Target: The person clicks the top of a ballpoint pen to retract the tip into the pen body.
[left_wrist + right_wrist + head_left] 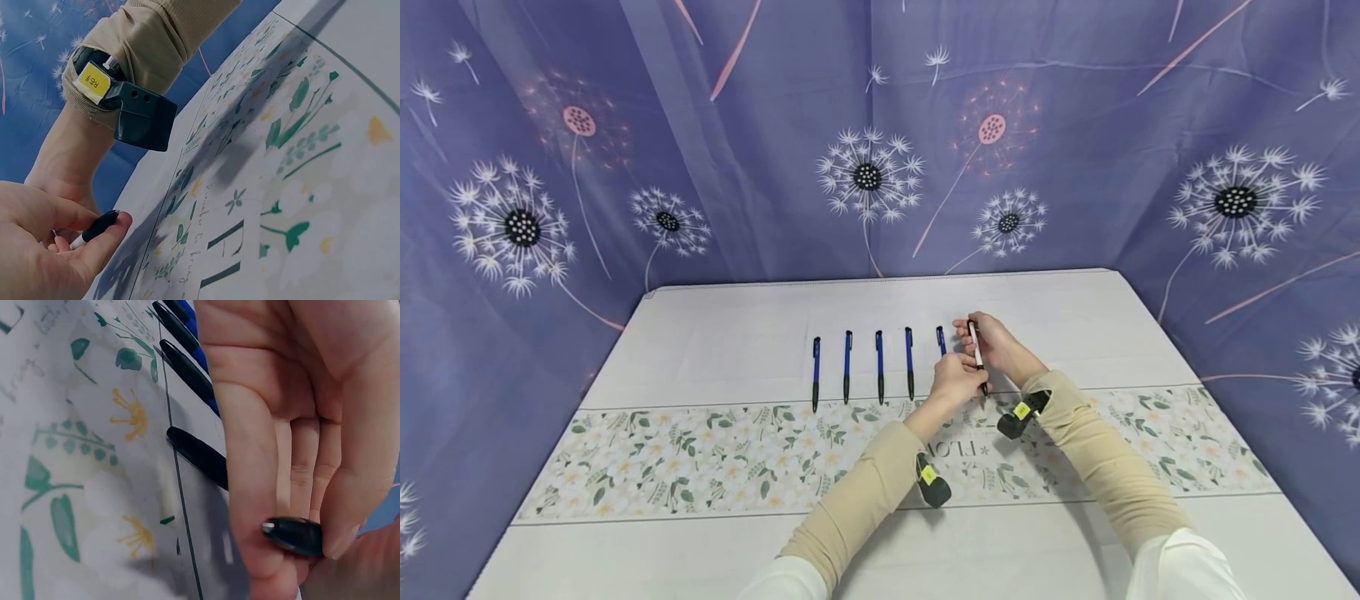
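Both hands hold one white pen [977,345] with a black grip and a dark clip end, near the right end of a row of pens. My left hand [957,379] pinches it by its black grip [101,225], near the point, between thumb and finger. Higher up, my right hand [1000,343] holds the clip end with curled fingers. The pen's metal tip shows in the right wrist view, sticking out past the black grip [294,535]. Just left of the hands lies a blue pen [941,340], its lower part hidden behind my left hand.
Several more blue pens with black grips, such as the leftmost pen [816,375], lie side by side, points toward me. A floral band [700,467] runs across the white tabletop [722,333]. Purple dandelion-print curtains [775,208] surround the table. Each wrist carries a black camera [934,487].
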A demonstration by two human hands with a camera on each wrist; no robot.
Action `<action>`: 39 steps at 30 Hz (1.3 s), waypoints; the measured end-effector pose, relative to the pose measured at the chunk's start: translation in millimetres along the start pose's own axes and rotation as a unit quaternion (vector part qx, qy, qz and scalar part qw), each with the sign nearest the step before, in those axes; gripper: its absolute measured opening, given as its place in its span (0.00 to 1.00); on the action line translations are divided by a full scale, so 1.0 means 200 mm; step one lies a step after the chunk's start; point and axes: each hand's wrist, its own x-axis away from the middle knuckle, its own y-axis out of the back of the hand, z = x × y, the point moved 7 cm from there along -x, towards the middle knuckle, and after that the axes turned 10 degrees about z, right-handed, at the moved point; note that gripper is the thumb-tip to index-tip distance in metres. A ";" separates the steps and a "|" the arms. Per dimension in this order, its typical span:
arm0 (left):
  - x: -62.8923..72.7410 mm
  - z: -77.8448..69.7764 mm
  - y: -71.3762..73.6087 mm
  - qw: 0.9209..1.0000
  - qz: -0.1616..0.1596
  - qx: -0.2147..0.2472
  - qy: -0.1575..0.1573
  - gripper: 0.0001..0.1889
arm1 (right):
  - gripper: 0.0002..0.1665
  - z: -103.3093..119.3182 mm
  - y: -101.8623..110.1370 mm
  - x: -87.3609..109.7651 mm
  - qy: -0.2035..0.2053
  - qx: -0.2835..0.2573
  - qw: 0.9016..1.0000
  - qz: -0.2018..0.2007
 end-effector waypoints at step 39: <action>0.00 0.01 -0.03 0.997 -0.009 0.077 0.003 0.06 | 0.25 -0.05 0.01 -0.02 -0.039 -0.069 0.997 0.025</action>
